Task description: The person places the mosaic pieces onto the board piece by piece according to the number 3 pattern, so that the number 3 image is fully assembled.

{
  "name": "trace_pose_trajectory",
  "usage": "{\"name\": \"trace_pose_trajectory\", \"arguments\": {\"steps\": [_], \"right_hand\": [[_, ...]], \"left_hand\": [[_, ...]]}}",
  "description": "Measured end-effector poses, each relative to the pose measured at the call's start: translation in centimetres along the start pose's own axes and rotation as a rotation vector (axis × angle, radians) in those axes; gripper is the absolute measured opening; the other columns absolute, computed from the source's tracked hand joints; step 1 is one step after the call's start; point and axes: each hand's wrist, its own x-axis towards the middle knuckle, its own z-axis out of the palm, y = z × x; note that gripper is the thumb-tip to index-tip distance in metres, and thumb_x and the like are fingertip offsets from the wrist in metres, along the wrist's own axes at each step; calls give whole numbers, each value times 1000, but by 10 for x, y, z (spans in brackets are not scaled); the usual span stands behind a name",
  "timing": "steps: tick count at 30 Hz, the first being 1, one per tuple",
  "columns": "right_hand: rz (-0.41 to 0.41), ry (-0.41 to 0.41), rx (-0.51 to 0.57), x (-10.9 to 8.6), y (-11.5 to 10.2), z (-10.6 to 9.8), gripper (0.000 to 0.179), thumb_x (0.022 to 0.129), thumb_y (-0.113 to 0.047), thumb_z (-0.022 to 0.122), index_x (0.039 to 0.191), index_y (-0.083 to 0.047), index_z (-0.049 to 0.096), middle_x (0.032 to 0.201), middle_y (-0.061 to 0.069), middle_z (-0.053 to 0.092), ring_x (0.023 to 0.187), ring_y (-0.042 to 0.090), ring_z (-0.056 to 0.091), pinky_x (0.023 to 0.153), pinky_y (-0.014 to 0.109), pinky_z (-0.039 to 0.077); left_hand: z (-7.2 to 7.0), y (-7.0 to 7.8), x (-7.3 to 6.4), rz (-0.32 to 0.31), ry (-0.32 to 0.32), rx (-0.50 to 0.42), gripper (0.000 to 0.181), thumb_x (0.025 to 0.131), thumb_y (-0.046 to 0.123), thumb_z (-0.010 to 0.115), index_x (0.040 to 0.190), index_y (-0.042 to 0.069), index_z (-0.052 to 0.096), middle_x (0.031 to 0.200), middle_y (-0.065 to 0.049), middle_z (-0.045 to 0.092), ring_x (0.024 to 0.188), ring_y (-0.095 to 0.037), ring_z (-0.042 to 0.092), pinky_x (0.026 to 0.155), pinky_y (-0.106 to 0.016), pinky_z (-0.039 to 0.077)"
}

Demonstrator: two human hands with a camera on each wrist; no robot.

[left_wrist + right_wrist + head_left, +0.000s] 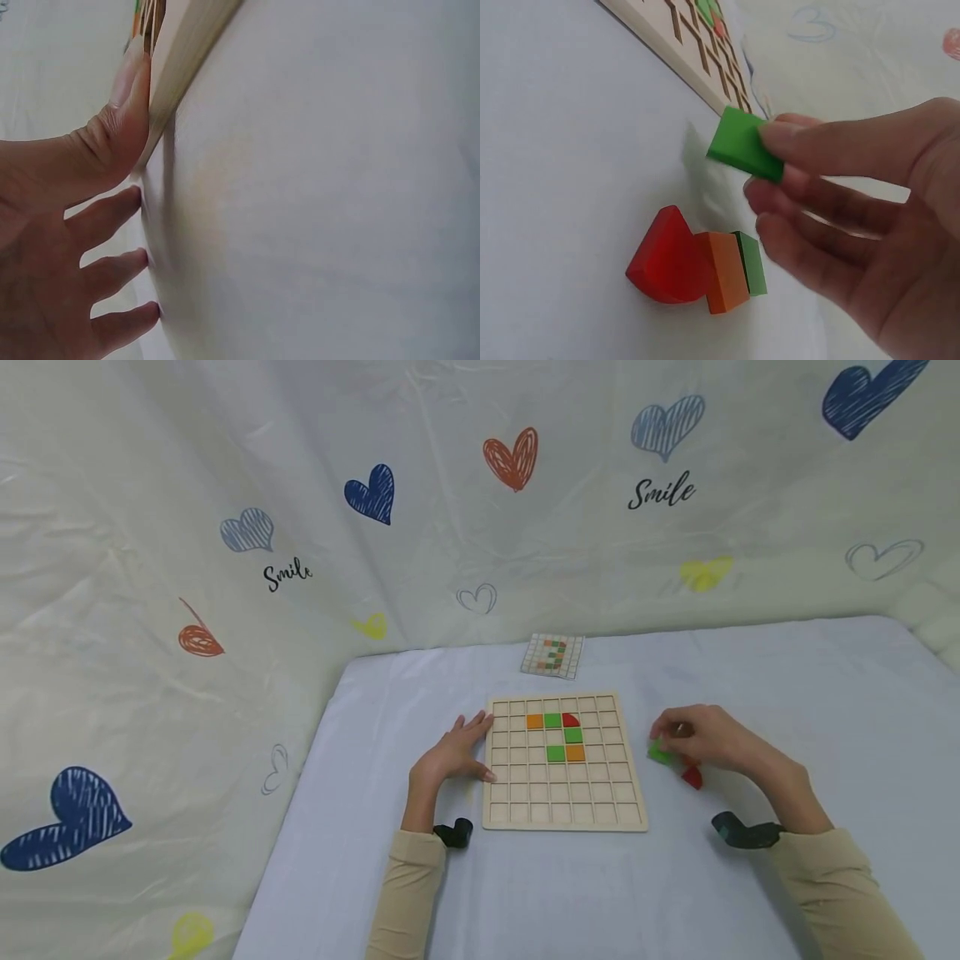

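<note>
Green square block (pixel 739 142): flat wooden tile, pinched at one end between thumb and fingers of the right hand (pixel 705 737), raised clear of the table and tilted, free corner toward the board; wooden grid board (pixel 566 763): pale, square, lying flat, divided into small square cells; orange, green and red pieces fill a few cells in its upper middle, other cells bare; left hand (pixel 452 753) rests with straight fingers against the board's left edge.

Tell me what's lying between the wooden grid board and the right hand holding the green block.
Nothing: in the head view, only bare white tabletop separates the wooden grid board from the right hand pinching the green block.
</note>
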Motion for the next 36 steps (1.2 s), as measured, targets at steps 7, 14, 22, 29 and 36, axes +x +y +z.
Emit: {"name": "trace_pose_trajectory", "arguments": {"steps": [7,14,22,29,36], "right_hand": [[-2,31,38,0,-2,-1,15,93,-17,74,108,-11,75,96,0,70,82,15,62,64,26,50],[-27,29,108,-1,-4,-1,18,93,-17,75,109,-9,75,99,3,71,87,17,68,70,23,55],[-20,6,236,0,-5,2,27,92,-13,75,117,-2,73,104,7,72,90,14,69,74,23,58],[-10,-6,240,3,-9,6,30,91,-11,76,119,-2,73,102,6,73,88,12,67,75,21,56],[-5,-25,255,4,-13,9,34,90,-13,78,121,-2,72,99,5,74,87,14,65,69,21,52]], "left_hand": [[-1,1,-1,-1,2,-13,107,78,21,90,165,17,27,173,-2,17,161,-33,4,129,-57,12],[-2,3,-2,0,0,-9,107,78,20,90,164,15,27,173,-4,17,161,-35,5,128,-58,12],[-1,1,-1,-2,-1,-6,107,78,20,90,164,15,27,173,-3,17,161,-34,5,128,-58,12],[-1,3,-2,-1,-2,-6,106,79,19,90,164,15,27,173,-3,17,161,-34,4,129,-57,11],[0,3,-1,-6,-4,14,105,80,18,89,165,13,26,173,-5,17,161,-36,5,129,-56,12]]}}
